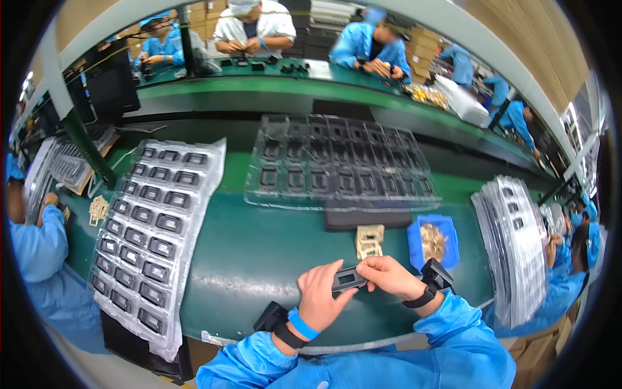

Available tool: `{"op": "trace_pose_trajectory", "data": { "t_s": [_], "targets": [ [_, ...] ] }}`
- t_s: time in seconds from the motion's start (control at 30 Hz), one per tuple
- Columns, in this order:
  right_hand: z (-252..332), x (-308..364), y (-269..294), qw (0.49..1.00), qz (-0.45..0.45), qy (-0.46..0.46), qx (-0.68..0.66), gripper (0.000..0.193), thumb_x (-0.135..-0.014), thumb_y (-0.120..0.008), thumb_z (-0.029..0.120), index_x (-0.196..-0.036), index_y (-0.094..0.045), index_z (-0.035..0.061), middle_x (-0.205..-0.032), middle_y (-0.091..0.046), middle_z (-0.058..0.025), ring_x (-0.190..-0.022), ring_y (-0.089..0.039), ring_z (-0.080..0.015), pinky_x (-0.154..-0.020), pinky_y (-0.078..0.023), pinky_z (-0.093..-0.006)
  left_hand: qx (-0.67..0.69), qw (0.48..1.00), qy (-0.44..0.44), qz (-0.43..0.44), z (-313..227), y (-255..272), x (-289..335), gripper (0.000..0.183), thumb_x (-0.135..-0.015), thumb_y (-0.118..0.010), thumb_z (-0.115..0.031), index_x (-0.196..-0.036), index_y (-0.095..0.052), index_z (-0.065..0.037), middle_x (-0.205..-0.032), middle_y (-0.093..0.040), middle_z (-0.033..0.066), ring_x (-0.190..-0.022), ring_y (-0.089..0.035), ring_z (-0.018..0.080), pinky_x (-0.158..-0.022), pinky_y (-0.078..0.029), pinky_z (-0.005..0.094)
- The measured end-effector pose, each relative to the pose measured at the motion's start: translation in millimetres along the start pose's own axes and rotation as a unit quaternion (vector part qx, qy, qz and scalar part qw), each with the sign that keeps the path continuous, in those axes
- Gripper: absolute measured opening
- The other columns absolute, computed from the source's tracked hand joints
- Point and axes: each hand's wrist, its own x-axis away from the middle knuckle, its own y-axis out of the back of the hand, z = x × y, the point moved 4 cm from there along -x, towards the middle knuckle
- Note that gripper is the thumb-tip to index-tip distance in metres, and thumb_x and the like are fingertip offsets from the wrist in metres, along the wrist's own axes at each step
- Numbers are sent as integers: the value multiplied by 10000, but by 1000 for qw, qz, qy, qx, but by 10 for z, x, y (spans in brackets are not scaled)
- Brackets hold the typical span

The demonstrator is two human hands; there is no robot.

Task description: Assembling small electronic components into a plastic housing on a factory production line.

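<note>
Holding the small black frame part (348, 279) between both hands, the person kept it just above the green table (259, 253), left hand (321, 295) curled around one end, right hand (389, 275) pinching the other. Probably held that way so the little window faced up for a look. The filled tray (152, 220) sat to the left, the clear tray (337, 162) ahead and the blue bin (433, 241) near the right hand, all within easy reach.

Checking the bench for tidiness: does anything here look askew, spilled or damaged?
Nothing looks spilled or broken. The left tray of black frames lies slanted, its near end overhanging the green table edge. Both hands, left and right, hold one black frame level.
</note>
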Motion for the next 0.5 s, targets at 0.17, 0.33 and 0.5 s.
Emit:
{"op": "trace_pose_trajectory", "data": {
  "t_s": [0.17,0.33,0.5],
  "targets": [
    [-234,190,36,998,-58,0,21,293,-988,-568,281,-914,-672,17,-744,-629,-16,-582,-570,-87,-545,-459,-250,11,990,-62,124,79,-136,11,495,-628,-865,-218,-1057,-658,-86,-1035,-669,60,-978,-617,252,-880,-368,402],
    [-162,232,271,926,-272,93,246,128,-862,-692,179,-917,-692,65,-797,-618,-112,-713,-629,-293,-654,-507,-383,-23,982,-38,185,-11,-249,126,485,-614,-866,-223,-1039,-666,-100,-1064,-649,41,-1077,-539,259,-902,-349,421],
    [-147,167,242,893,-277,169,313,136,-818,-723,152,-931,-665,103,-897,-561,-99,-803,-612,-316,-692,-505,-421,-51,979,-25,198,-129,-271,201,503,-602,-885,-251,-1034,-673,-103,-1060,-590,34,-1088,-494,284,-922,-344,418]
  ]
}}
